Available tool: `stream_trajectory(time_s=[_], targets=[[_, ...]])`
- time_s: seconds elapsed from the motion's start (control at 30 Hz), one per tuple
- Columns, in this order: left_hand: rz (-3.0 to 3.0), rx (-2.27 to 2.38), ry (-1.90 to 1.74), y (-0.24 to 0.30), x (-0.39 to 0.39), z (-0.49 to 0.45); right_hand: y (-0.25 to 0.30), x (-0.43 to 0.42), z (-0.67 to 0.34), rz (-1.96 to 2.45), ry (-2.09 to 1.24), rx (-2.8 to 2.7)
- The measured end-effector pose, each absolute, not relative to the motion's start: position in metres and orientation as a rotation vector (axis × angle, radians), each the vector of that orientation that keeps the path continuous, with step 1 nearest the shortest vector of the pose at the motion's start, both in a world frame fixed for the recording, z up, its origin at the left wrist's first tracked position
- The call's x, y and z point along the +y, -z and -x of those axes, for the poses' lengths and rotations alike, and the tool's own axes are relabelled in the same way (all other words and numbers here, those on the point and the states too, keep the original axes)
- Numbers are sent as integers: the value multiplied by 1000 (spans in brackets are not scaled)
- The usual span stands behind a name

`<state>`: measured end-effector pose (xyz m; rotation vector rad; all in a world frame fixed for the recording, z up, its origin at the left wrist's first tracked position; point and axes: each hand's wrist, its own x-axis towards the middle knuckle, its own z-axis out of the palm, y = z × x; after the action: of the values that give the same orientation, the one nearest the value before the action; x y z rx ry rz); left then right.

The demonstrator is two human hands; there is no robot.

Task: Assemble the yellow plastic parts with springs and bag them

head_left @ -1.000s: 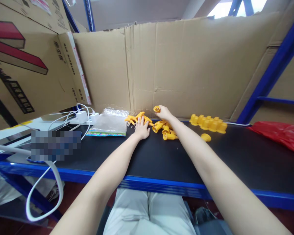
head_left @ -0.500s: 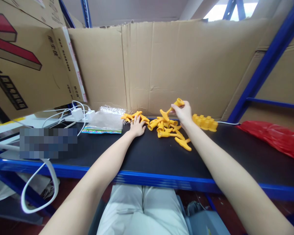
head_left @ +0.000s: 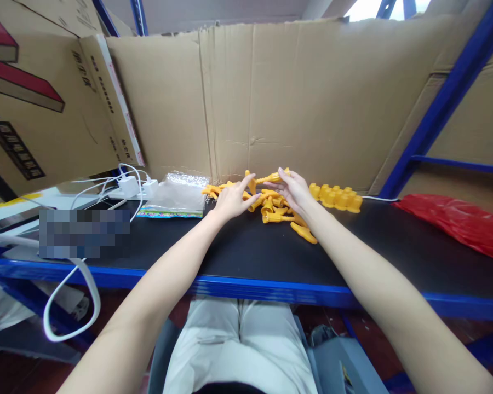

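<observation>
My right hand (head_left: 296,190) pinches the ribbed sleeve end of a yellow plastic T-handled screw (head_left: 267,178), holding it up, roughly level, with the crossbar handle pointing left. Close by on the left, my left hand (head_left: 232,201) has its thumb and index finger spread around that crossbar; whether they press on it is hard to tell. Under both hands lies a pile of similar yellow T-handled screws (head_left: 274,217), partly hidden by the right hand. Several more yellow handles (head_left: 211,189) lie behind and left of my left hand.
Yellow ribbed sleeves (head_left: 340,198) stand grouped right of my right hand. A clear plastic bag (head_left: 176,197) and white chargers with cables (head_left: 129,186) are to the left. A red plastic bag (head_left: 456,221) lies far right. A cardboard wall (head_left: 312,104) closes the back of the black tabletop (head_left: 246,260).
My right hand has moved left with the T-handled screw, which has turned more level. My left hand has lifted off the left-hand handles and moved right, to the screw's crossbar.
</observation>
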<state>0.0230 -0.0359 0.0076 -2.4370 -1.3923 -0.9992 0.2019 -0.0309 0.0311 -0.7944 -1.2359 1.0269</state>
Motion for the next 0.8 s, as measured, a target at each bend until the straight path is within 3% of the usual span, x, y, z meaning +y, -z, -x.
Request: stream_trajectory(time_s=[0.2, 0.5, 0.8], targets=[[2280, -1566, 961, -7, -36, -24, -25, -32, -200, 826, -1042, -1469], [2272, -1689, 845, -12, -30, -15, -15, -22, -221, 1025, 72, -2121], [2280, -1721, 734, -11, -30, -16, -19, -32, -212, 1220, 372, -2280]])
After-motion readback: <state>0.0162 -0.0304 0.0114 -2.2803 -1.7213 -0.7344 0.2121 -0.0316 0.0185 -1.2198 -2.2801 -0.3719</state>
